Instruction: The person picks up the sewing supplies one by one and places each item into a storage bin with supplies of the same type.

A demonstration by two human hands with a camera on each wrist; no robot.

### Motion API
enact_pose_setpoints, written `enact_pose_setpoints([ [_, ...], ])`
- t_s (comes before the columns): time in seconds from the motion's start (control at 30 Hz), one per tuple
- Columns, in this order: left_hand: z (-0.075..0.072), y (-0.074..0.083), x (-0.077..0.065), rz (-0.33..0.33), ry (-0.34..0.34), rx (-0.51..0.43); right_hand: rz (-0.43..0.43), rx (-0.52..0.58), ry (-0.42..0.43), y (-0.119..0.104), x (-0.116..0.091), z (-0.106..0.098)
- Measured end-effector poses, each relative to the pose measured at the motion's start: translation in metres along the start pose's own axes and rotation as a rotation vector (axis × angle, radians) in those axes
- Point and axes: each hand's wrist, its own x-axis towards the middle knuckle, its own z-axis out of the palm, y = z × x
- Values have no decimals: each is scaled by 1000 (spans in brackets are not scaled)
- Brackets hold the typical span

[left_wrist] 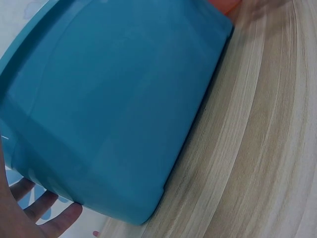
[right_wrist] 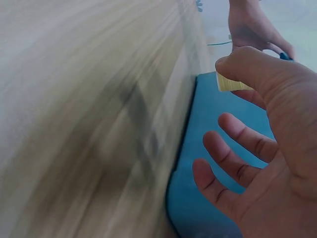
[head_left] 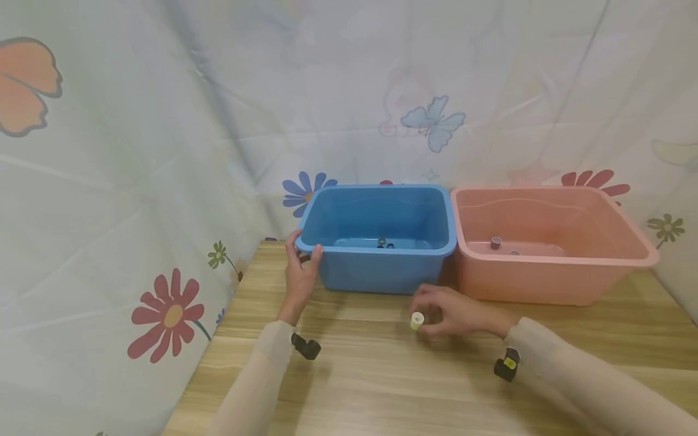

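Note:
My right hand pinches a small pale-yellow cylinder with a whitish round end between thumb and index finger, above the table in front of the blue bin. The right wrist view shows the cylinder's yellow side; the other fingers are spread and touch nothing there. At the front left corner of the blue bin, my left hand grips the rim, thumb in front and fingers along the left side. Those fingers lie against the bin's wall in the left wrist view.
Several small dark round pieces lie inside the blue bin. Close on its right stands a pink bin, holding a small grey cylinder and another piece, partly hidden. Both stand on a wooden table before a printed curtain.

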Motion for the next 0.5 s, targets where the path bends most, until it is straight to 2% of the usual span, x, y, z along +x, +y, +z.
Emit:
enact_pose_setpoints([
  [0.27, 1, 1, -1, -2, 4, 14, 36, -10, -8, -10, 0, -15],
  [0.33, 0, 13, -4, -6, -7, 13, 39, -11, -8, -13, 0, -18],
  [0.5, 0, 13, -3, -9, -15, 6, 44, -14, -13, -16, 0, -22],
])
